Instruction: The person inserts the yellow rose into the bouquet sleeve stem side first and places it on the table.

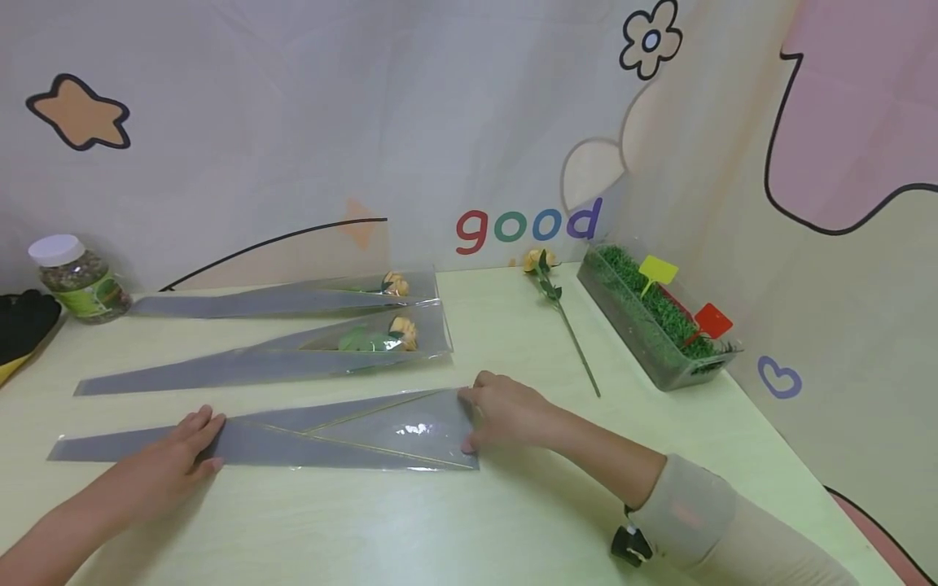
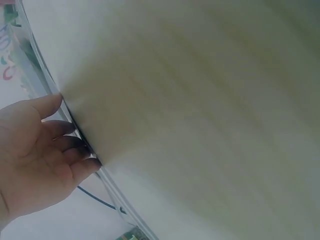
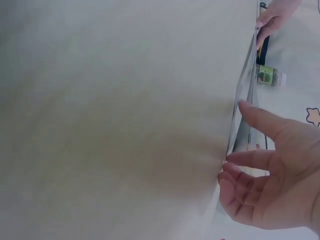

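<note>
The front sleeve [image 1: 352, 435] lies flat, a broad strip of worktop [image 1: 366, 529] along its near edge. The left hand [image 1: 183, 446] rests on its narrow half, fingers relaxed; the right hand [image 1: 509, 413] touches its wide edge, thumb and forefinger spread. Behind lie two sleeves [image 1: 220, 360], one rose [image 1: 403, 332] each; one loose rose [image 1: 538, 260].

"What lies before you?"

"A flower sleeve [image 1: 278, 448] on the table [image 1: 330, 529], with my left hand [image 1: 176, 452] on its narrow half and my right hand [image 1: 509, 413] at its wide end."

"And behind that?"

"A second sleeve [image 1: 220, 365], then a third sleeve [image 1: 242, 305], each with a flower [image 1: 404, 332] in it; a jar [image 1: 84, 281] stands left of the farthest."

"To your right?"

"A loose flower [image 1: 550, 290], then a planter [image 1: 623, 325] with two tags [image 1: 658, 268] in it."
</note>
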`<state>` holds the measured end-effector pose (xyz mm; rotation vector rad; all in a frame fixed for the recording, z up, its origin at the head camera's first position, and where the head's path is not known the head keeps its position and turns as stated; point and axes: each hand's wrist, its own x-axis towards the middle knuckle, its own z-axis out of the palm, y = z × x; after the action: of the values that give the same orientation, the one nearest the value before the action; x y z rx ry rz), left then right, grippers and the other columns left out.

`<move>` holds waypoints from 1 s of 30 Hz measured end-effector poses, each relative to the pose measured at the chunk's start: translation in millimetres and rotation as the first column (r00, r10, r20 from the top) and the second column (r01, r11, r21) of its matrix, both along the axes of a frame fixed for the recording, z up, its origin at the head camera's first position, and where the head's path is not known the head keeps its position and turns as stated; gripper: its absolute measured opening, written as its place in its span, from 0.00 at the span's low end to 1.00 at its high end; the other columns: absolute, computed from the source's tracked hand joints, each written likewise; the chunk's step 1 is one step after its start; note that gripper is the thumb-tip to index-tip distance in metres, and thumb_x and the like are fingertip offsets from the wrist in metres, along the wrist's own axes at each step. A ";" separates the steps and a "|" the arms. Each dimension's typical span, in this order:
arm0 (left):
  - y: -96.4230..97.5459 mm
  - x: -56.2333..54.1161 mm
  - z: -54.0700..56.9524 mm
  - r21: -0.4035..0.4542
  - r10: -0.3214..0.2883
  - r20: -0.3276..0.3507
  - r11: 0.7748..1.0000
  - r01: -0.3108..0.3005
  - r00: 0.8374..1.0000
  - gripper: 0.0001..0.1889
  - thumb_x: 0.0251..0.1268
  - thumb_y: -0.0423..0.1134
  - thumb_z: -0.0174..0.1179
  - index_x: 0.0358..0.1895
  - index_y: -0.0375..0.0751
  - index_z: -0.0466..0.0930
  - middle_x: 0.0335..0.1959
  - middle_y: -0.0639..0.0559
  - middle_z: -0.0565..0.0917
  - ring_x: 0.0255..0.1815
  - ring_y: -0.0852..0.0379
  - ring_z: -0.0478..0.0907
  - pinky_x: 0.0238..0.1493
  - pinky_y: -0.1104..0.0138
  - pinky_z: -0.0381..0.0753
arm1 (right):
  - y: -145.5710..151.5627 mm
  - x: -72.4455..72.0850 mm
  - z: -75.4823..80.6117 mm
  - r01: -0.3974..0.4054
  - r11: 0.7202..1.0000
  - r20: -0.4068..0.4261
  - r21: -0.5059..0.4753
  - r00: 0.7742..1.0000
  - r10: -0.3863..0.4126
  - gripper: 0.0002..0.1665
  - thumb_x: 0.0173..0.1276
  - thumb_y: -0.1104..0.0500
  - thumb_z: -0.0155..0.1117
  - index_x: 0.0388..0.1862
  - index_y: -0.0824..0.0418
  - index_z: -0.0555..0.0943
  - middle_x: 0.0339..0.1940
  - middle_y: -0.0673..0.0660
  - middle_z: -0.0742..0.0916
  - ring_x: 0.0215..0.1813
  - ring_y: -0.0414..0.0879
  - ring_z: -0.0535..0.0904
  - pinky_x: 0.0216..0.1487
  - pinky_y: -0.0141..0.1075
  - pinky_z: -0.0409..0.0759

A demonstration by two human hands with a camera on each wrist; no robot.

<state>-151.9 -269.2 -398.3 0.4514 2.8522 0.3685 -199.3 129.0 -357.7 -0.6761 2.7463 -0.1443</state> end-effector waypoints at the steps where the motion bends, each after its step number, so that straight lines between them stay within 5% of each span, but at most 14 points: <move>1: 0.4 0.5 0.2 0.003 0.003 0.006 1.000 -0.003 1.000 0.33 0.65 0.41 0.56 0.63 0.18 0.58 0.63 0.19 0.53 0.62 0.25 0.52 0.52 0.38 0.62 | -0.3 -0.1 -0.7 -0.005 1.000 -0.009 0.009 1.000 0.005 0.40 0.50 0.45 0.74 0.60 0.61 0.74 0.47 0.55 0.77 0.41 0.45 0.72 0.37 0.35 0.73; 6: 0.0 1.6 -1.4 -0.001 0.006 -0.001 1.000 -0.006 1.000 0.32 0.66 0.41 0.54 0.63 0.18 0.57 0.63 0.20 0.53 0.63 0.26 0.51 0.51 0.38 0.62 | -2.5 -0.4 -2.1 -0.054 0.997 -0.054 0.059 0.997 0.057 0.35 0.51 0.45 0.73 0.55 0.61 0.78 0.39 0.52 0.78 0.36 0.44 0.71 0.33 0.34 0.72; 10: 1.0 3.5 -4.5 0.001 0.002 -0.032 1.000 -0.002 0.999 0.31 0.67 0.40 0.53 0.63 0.18 0.57 0.63 0.20 0.53 0.63 0.26 0.50 0.52 0.37 0.60 | -4.2 0.3 -0.7 -0.082 0.996 -0.066 0.045 0.994 0.085 0.18 0.52 0.48 0.73 0.32 0.58 0.79 0.25 0.49 0.74 0.28 0.42 0.67 0.25 0.33 0.66; 13: 2.1 5.2 -4.5 0.007 -0.004 -0.044 1.000 0.004 0.999 0.30 0.67 0.39 0.54 0.63 0.18 0.57 0.63 0.20 0.53 0.63 0.25 0.51 0.53 0.38 0.59 | -4.6 0.5 -0.3 -0.095 0.995 -0.068 0.015 0.993 0.096 0.18 0.53 0.50 0.72 0.21 0.56 0.72 0.18 0.48 0.71 0.24 0.41 0.63 0.23 0.33 0.62; 19: 2.7 5.4 -1.7 -0.003 -0.007 -0.028 1.000 0.007 1.000 0.31 0.66 0.39 0.54 0.63 0.17 0.57 0.63 0.19 0.52 0.63 0.25 0.51 0.54 0.38 0.58 | -2.1 -1.7 -1.2 -0.071 0.986 -0.035 -0.149 0.997 0.066 0.08 0.59 0.58 0.68 0.36 0.59 0.87 0.29 0.49 0.86 0.24 0.38 0.70 0.28 0.32 0.70; 25: 1.9 5.3 -1.3 0.000 -0.018 -0.016 1.000 0.018 1.000 0.31 0.68 0.41 0.52 0.63 0.17 0.56 0.63 0.19 0.52 0.63 0.25 0.50 0.55 0.38 0.58 | 5.4 -6.1 -1.4 0.072 0.912 0.171 -0.403 0.985 -0.003 0.09 0.60 0.65 0.63 0.39 0.63 0.86 0.26 0.49 0.84 0.20 0.38 0.65 0.24 0.29 0.64; 30: -0.3 4.1 -3.7 0.007 -0.017 -0.001 1.000 0.017 1.000 0.32 0.69 0.42 0.51 0.64 0.18 0.55 0.64 0.20 0.51 0.64 0.26 0.49 0.55 0.38 0.57 | 10.8 -8.0 -1.4 0.277 0.805 0.332 -0.524 0.937 -0.107 0.15 0.63 0.65 0.61 0.48 0.66 0.82 0.33 0.53 0.87 0.27 0.39 0.76 0.31 0.31 0.74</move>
<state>-147.8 -269.5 -401.9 0.4769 2.8470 0.3760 -207.3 139.9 -359.0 -0.4495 2.4675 -1.0562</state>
